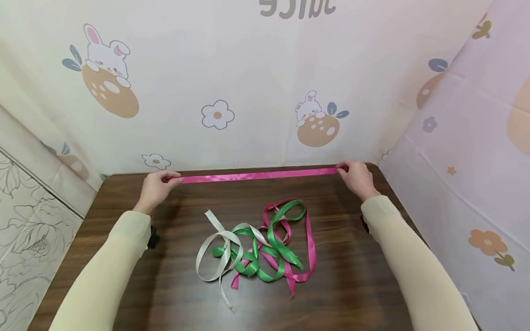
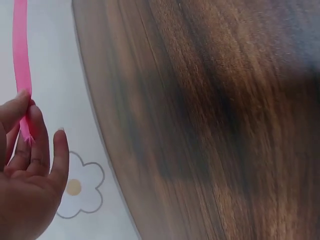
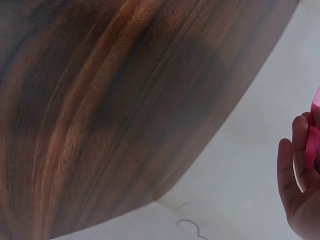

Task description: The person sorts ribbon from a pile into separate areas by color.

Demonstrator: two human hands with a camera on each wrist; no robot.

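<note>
A bright pink satin ribbon (image 1: 256,175) is stretched nearly straight between both hands along the far side of the table. My left hand (image 1: 159,186) pinches its left end between thumb and fingers; in the left wrist view the frayed tip of the ribbon (image 2: 21,65) pokes out below the thumb. At the other end, my right hand (image 1: 357,177) pinches the ribbon, and the right wrist view catches part of that hand (image 3: 300,185) at its right edge with the pink end lying against the fingers.
A loose tangle of ribbons lies mid-table: a white one (image 1: 199,262), a green one (image 1: 273,236) and a darker pink one (image 1: 310,248). The brown wood-grain table (image 1: 198,308) meets a printed cloth backdrop (image 1: 256,59) behind and at the right.
</note>
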